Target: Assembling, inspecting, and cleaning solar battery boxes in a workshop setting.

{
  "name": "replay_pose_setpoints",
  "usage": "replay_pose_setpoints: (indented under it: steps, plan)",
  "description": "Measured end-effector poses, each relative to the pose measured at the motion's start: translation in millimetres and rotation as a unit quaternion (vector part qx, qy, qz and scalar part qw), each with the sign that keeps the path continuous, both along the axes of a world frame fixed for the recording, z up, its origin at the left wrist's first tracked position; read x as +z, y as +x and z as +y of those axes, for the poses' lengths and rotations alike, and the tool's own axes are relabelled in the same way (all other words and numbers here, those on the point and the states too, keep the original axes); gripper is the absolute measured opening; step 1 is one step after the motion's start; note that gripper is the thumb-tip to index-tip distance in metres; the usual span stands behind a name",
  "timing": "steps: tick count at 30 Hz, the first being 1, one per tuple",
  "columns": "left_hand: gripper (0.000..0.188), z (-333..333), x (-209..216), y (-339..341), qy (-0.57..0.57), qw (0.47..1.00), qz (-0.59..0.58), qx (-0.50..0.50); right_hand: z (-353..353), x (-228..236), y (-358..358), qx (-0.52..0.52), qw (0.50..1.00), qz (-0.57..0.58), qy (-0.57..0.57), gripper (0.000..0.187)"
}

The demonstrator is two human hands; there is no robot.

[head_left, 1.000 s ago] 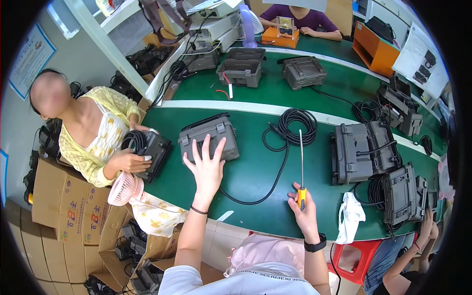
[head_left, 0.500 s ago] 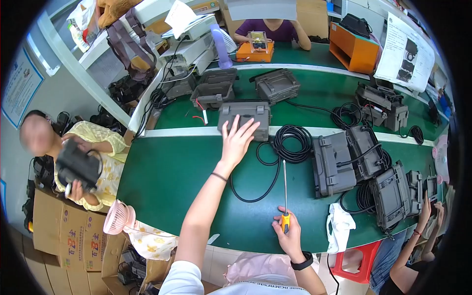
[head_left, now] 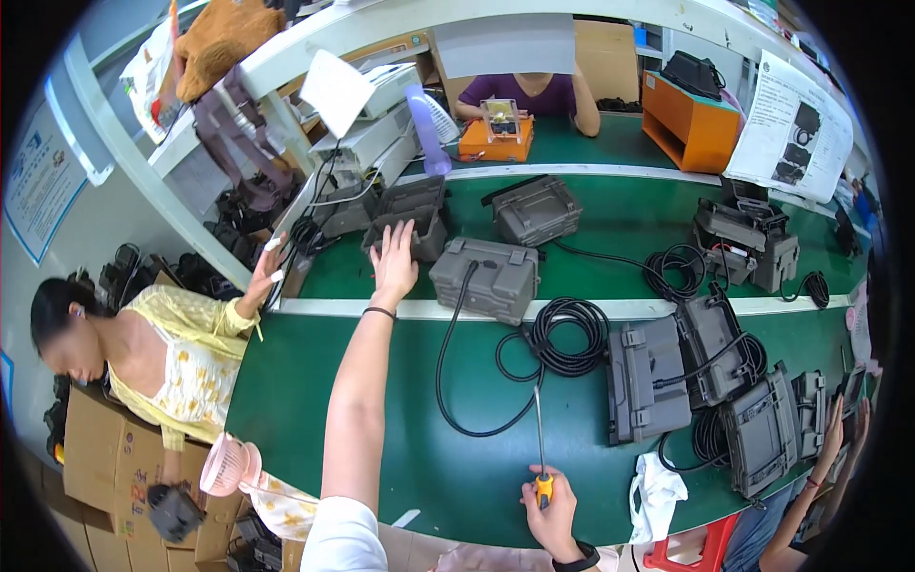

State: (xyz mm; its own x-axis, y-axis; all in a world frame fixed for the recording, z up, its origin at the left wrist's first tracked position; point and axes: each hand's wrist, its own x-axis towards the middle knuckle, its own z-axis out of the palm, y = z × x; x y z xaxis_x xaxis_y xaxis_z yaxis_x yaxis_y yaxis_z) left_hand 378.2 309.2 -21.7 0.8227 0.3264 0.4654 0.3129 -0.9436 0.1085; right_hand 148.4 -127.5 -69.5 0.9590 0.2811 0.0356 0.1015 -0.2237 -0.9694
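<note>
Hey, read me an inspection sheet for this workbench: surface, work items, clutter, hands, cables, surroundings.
Surface: green tabletop, crossed by a white strip.
Work items: closed grey case at the strip; open grey case beyond it, to the left.
Clutter: crumpled white item near the front edge, right.
Grips: left hand open at the open grey case, contact unclear; right hand closed around a yellow-handled screwdriver.
Cables: black cable loops from the closed grey case to a coil.
Surroundings: co-worker in yellow and pink fan, left; red stool, right.
</note>
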Motion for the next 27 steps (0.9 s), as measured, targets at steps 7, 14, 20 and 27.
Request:
replay_pose_setpoints:
  steps: [7,14,20,27]
  plan:
    - [0.045,24.5,4.5,-5.4,0.1,0.995,-0.014,-0.026,-2.0,-3.8,-1.6,0.009,1.0,0.01,-0.006,0.023]
    - [0.059,3.5,57.9,-87.1,-0.071,0.991,-0.106,0.043,-1.2,-5.7,-0.4,0.009,1.0,0.01,0.014,0.02]
    - [0.048,-39.3,102.9,-203.3,-0.073,0.99,-0.12,-0.009,-7.0,7.4,-4.2,0.021,0.991,0.069,0.113,0.017]
    - [0.034,-127.0,101.7,-343.6,-0.155,0.982,-0.104,0.024,-32.3,29.6,-29.8,0.052,0.987,0.087,0.122,0.016]
